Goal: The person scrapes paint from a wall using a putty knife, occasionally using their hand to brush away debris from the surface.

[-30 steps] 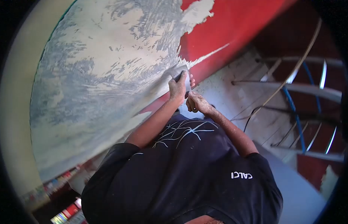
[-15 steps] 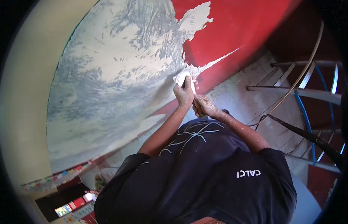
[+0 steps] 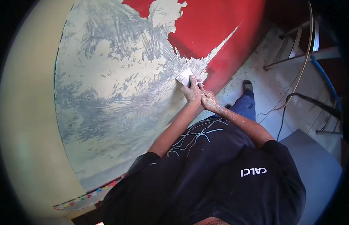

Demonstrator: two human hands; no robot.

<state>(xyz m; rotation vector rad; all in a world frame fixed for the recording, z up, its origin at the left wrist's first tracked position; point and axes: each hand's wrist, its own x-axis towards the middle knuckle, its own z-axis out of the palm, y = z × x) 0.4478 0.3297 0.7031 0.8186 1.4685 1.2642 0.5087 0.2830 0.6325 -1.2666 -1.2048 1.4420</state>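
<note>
A scraper with a wide, whitish blade [image 3: 184, 77] lies against the wall at the ragged edge of the red paint [image 3: 215, 41]. My left hand [image 3: 192, 93] is closed round it, the thumb stretched along the back of the blade. Close beside it, my right hand [image 3: 209, 100] is closed at the handle end, touching the left hand. The handle itself is hidden by my fingers. White dust coats both hands and forearms. Left of the blade spreads a scraped patch [image 3: 118, 86] of pale and grey streaks.
A metal ladder [image 3: 290, 58] stands at the right, with a cable [image 3: 307, 52] hanging near it. A grey-blue panel [image 3: 313, 161] is at lower right. My shoe [image 3: 247, 86] rests on the dusty tiled floor [image 3: 270, 84]. A colourful trim strip [image 3: 92, 195] is at lower left.
The view has shifted, bringing my leg and shoe into sight. Both hands and the scraper have moved along the wall, and red paint beside the thin white streak now shows more bare, pale surface.
</note>
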